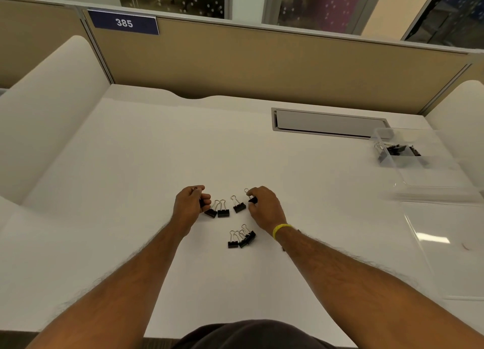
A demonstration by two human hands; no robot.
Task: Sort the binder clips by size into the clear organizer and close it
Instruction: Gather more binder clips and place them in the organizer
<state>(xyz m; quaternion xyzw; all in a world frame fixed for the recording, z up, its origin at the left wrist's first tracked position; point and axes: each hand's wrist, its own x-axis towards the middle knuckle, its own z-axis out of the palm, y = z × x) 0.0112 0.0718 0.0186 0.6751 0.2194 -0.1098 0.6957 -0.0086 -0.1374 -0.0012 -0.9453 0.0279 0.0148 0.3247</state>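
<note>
Forearms converge mid-desk. Left hand curls round one binder clip; right hand pinches a second clip. Three loose clips lie between the fingertips, grouped pile just nearer than them: likely size piles. Clear organizer open, well right of fingers.

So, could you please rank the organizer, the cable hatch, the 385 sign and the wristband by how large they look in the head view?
1. organizer, open lid included
2. cable hatch
3. 385 sign
4. wristband
The sign stands farthest off, so its real size is unsure.
</note>
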